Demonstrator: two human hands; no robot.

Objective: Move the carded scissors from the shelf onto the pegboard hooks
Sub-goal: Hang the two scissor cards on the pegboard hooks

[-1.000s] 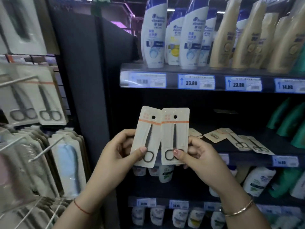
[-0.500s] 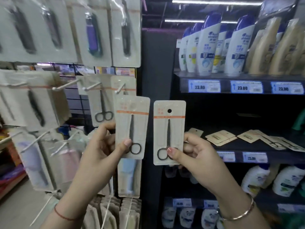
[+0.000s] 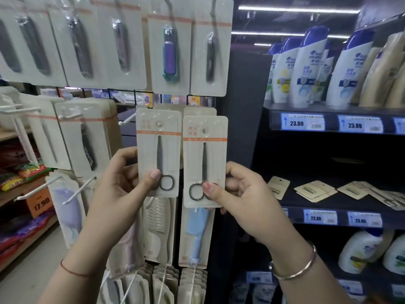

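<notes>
My left hand (image 3: 118,185) holds one carded scissors (image 3: 158,150) upright by its lower edge, thumb on the black finger loops. My right hand (image 3: 241,196) holds a second carded scissors (image 3: 205,159) the same way, just to the right. Both cream cards have an orange stripe and a hang hole at the top, and both are raised in front of the pegboard's hanging scissors cards (image 3: 198,111). A bare white hook (image 3: 128,120) sticks out just left of the left card. Several more carded scissors (image 3: 315,190) lie flat on the dark shelf (image 3: 328,207) at right.
Carded nail tools (image 3: 168,47) hang across the pegboard's top row, combs and brushes (image 3: 194,224) below. White hooks (image 3: 79,190) jut out at lower left. Shampoo bottles (image 3: 311,66) stand on the upper shelf, with price tags (image 3: 297,122) along the shelf edges.
The view has swung left from the shelf to the pegboard. Both hands have carried their cards up and closer to the hooks, the two cards now side by side before the hanging scissors.
</notes>
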